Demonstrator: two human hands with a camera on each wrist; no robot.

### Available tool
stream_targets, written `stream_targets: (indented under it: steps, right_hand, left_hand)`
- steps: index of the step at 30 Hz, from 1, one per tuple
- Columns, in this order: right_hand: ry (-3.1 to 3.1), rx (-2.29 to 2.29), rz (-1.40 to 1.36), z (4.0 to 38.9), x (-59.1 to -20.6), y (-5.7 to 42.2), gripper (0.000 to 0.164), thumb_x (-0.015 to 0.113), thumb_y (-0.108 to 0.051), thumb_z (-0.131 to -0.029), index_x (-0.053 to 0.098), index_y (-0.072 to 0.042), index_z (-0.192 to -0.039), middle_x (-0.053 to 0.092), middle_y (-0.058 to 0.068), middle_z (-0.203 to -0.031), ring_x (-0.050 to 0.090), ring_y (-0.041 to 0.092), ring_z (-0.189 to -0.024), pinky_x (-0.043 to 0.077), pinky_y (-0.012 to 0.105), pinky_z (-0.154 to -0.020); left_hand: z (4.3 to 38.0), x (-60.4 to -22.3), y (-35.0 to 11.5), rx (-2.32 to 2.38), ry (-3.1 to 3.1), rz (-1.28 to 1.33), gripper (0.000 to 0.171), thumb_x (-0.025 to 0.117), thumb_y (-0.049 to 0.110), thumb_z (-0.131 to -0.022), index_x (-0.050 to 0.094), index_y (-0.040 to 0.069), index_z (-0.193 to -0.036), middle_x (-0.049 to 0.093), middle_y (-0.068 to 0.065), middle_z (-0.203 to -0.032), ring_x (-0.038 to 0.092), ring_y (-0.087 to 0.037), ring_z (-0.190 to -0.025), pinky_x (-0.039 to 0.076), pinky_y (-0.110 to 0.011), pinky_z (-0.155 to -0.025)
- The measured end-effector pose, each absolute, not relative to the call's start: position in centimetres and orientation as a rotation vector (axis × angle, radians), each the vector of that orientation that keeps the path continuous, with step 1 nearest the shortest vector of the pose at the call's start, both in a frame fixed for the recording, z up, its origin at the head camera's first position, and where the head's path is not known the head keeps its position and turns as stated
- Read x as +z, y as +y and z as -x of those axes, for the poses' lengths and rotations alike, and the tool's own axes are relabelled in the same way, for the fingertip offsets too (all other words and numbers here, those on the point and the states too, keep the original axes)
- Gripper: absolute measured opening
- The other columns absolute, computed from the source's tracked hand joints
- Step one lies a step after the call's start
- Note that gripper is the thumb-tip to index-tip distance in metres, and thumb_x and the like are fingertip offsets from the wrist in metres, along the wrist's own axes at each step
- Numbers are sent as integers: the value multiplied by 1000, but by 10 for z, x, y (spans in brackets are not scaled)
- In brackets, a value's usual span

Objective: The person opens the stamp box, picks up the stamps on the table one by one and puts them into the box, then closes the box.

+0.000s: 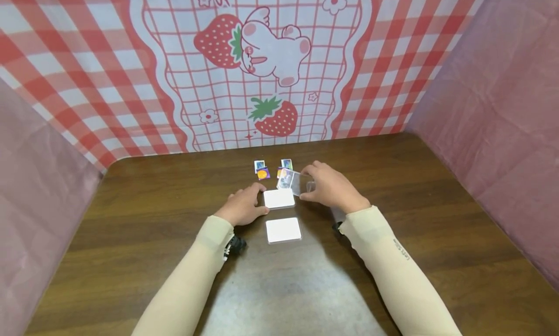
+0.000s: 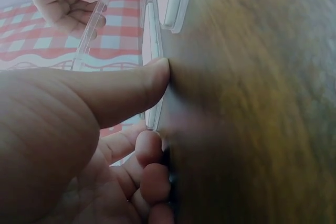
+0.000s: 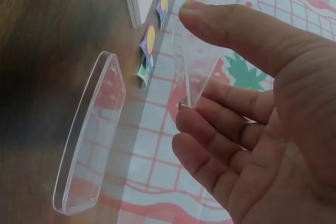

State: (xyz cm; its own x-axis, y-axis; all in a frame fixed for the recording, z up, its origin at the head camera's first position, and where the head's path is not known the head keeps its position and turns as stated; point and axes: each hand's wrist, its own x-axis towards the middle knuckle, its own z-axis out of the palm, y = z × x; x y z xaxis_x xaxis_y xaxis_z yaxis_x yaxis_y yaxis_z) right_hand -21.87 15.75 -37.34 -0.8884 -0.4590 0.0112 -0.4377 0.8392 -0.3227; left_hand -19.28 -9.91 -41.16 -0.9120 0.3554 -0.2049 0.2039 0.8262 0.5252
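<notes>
My left hand (image 1: 244, 205) grips a shallow clear case with a white rectangular face (image 1: 279, 199), its thumb at the near left corner and fingers by the far one. In the left wrist view the thumb (image 2: 131, 87) presses the case's edge, close over the wood. My right hand (image 1: 329, 185) holds a clear plastic lid (image 1: 291, 181) by its right end, tilted beside the case's far right corner. The right wrist view shows this lid (image 3: 197, 66) between thumb and fingers. A second white-faced clear case (image 1: 284, 230) lies flat nearer to me.
Small picture pieces in purple, yellow and green lie in a left group (image 1: 261, 171) and a right group (image 1: 286, 164), the right one partly behind the lid. Another clear lid (image 3: 89, 135) rests on the brown table (image 1: 144, 219). A strawberry-print cloth (image 1: 262, 117) hangs behind.
</notes>
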Motion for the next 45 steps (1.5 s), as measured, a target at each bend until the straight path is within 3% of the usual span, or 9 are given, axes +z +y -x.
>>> stream_targets:
  steps: [7,13,20,26,35,45]
  right_hand:
    - [2956,-527,717,222,-375,155,62,88,-32,-83,64,-1,-131,63,15,-125,62,29,-113,52,48,-97]
    - [2939,-518,731,221,-374,154,61,87,-35,-84,64,-3,-132,63,12,-123,62,27,-111,54,47,-93]
    - [2942,-526,730,220,-368,157,61,87,-36,-84,64,-5,-131,63,10,-122,63,26,-110,54,48,-92]
    - [2947,-542,723,221,-366,160,60,87,-36,-83,64,-6,-130,63,10,-120,62,25,-106,54,48,-90]
    - [2954,-531,755,219,-373,174,62,87,-37,-82,65,-4,-130,65,11,-118,62,24,-102,53,47,-87]
    - [2953,-421,827,211,-365,199,59,89,-36,-79,67,-7,-125,64,5,-110,60,20,-93,54,44,-79]
  left_hand:
    - [189,-408,-107,789,2671,-402,63,66,36,-102,40,6,-150,66,-15,-116,61,-33,-114,43,-55,-105]
    - [175,-392,-111,716,2666,-541,45,77,33,-94,59,6,-124,67,-9,-109,64,-22,-100,51,-43,-92]
    - [158,-381,-97,584,2619,-723,60,90,40,-79,65,5,-120,67,-4,-104,61,-18,-92,52,-39,-89]
    - [155,-383,-95,510,2666,-697,57,93,40,-74,65,7,-112,68,-4,-105,62,-20,-93,52,-39,-90]
    - [153,-387,-91,470,2709,-703,54,94,42,-72,65,11,-106,68,-1,-101,62,-24,-94,52,-42,-86]
    - [153,-391,-90,455,2724,-718,50,93,42,-73,62,14,-100,63,2,-93,57,-21,-88,50,-41,-80]
